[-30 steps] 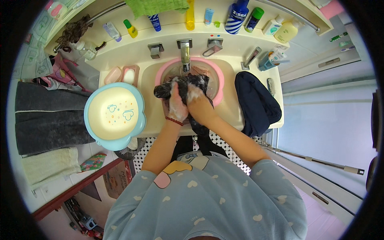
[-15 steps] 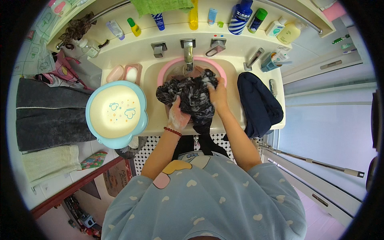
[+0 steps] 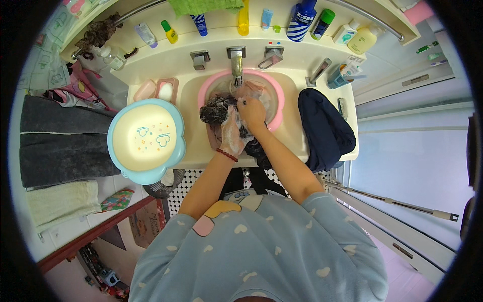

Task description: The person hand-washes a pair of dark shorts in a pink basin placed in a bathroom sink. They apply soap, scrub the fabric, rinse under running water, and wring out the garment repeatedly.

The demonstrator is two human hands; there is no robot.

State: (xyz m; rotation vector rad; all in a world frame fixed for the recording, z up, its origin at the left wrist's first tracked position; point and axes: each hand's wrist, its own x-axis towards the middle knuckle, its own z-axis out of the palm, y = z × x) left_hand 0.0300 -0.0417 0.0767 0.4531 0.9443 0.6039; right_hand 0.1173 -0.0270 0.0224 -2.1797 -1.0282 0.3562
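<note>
A wet, soapy black cloth (image 3: 216, 112) is bunched over a pink basin (image 3: 279, 114) in the sink, and one end hangs down at the sink's front edge. My left hand (image 3: 232, 133), coated in foam, wears a dark red bead bracelet and is closed on the middle of the cloth. Pressed close beside it, my right hand (image 3: 253, 111) is curled into a fist on the same cloth; its fingertips are hidden. Under the metal faucet (image 3: 237, 68), water and some pinkish fabric (image 3: 251, 89) show inside the basin.
A light blue basin (image 3: 177, 151) rests at the left, near a soap dish (image 3: 167, 89). Dark navy fabric (image 3: 324, 131) lies on the counter's right side. Several bottles and tubes, among them a blue-striped bottle (image 3: 300, 22), line the back ledge. A blue cup (image 3: 338, 79) holds tubes.
My right hand has moved left and closed into a fist next to my left hand. The spread black cloth is now gathered into a smaller bunch, uncovering more of the basin's right side.
</note>
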